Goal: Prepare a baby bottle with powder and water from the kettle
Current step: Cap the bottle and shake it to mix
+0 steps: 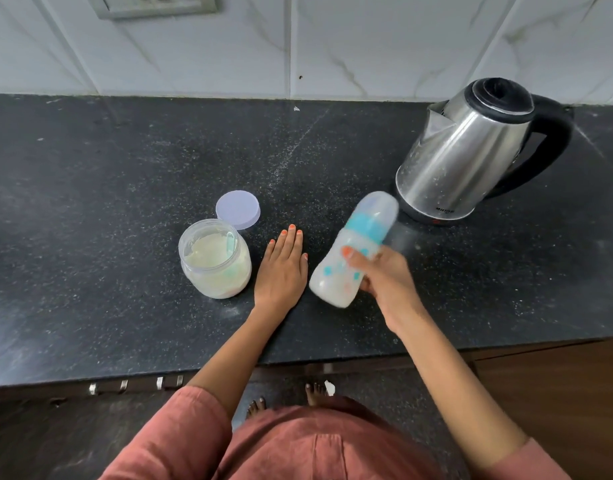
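Black counter [125, 174]; right hand [384, 278] grips bottle [353, 251], cap tilted toward kettle [471, 150].

Motion-blurred bottle [353, 249]; wall switch plate [152, 5] cut off at top.

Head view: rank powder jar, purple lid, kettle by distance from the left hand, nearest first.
From the left hand, flat on the counter:
1. Powder jar: open, just to its left, almost touching.
2. Purple lid: lying behind the jar, up and left of the fingertips.
3. Kettle: far right, near the wall, beyond the bottle held in the right hand.
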Available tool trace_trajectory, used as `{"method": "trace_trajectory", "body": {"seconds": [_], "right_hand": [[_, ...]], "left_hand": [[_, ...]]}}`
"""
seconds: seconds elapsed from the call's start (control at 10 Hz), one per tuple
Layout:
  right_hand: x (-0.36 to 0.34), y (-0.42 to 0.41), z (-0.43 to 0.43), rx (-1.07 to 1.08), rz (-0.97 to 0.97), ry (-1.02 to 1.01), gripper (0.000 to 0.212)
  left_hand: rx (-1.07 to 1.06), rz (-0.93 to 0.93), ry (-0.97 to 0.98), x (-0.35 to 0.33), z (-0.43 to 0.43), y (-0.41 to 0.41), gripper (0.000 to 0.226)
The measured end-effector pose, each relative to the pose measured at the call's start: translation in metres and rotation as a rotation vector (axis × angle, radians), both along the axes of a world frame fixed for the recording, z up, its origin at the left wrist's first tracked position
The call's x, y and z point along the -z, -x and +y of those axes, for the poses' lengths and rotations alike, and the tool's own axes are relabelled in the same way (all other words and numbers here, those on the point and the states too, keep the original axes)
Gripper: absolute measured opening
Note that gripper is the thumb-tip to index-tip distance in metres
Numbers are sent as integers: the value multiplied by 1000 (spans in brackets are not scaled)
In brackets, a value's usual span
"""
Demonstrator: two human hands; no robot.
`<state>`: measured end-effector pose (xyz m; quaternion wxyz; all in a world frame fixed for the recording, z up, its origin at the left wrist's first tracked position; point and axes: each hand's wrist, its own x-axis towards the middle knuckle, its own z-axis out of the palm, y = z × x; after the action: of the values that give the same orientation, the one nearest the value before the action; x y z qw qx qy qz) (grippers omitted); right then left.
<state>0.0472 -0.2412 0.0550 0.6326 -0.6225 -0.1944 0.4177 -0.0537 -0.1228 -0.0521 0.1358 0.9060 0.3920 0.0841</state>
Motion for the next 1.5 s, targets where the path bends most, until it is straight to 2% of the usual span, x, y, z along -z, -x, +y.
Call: {"method": "trace_trajectory", "body": {"seconds": [0.1, 0.2, 0.3, 0.4, 0.5, 0.6, 0.7, 0.8, 0.9, 1.0, 1.1, 1.2, 1.3, 1.4, 1.5], "right_hand": [[1, 2, -4, -74, -80, 39, 17], [-5, -11, 5, 253, 208, -124, 14], [-5, -13, 8, 311, 234, -164, 16], [-1, 1, -2, -4, 6, 24, 15], [0, -3, -6, -43, -50, 36, 19], [-5, -18, 3, 284, 203, -133, 21], [0, -17, 7, 347, 242, -167, 15], [7, -2, -5, 8, -24, 64, 18], [7, -5, -10, -43, -83, 62, 18], [0, -20, 0, 313, 147, -119, 18], [1, -22, 5, 404, 194, -175, 30], [5, -8, -4, 91, -44, 22, 20], [4, -11, -7, 37, -147, 12, 21], [-1, -25, 2, 318, 28, -103, 24], [2, -24, 7, 354, 87, -129, 23]], "left_hand": [[-4, 4, -3, 0, 0, 0, 50], [-9, -6, -22, 0, -1, -1, 49], [-8, -3, -23, 1, -1, 0, 49], [-3, 3, -16, 2, 0, 0, 49], [-7, -7, -15, 1, 0, -1, 49], [-6, -22, -17, 0, -1, 0, 49], [-5, -14, -22, 0, -1, 0, 49], [-7, -4, -13, 1, 0, -1, 50], [-7, -10, -10, 1, 0, 0, 50], [-8, -13, -21, 1, 0, 0, 49], [-8, -12, -21, 2, 0, -1, 49], [-8, -3, -20, 3, 0, -1, 50], [-11, -7, -13, 2, 0, -1, 50], [-11, -13, -27, 2, -1, -1, 49], [-8, -18, -25, 2, -1, -1, 49]]}}
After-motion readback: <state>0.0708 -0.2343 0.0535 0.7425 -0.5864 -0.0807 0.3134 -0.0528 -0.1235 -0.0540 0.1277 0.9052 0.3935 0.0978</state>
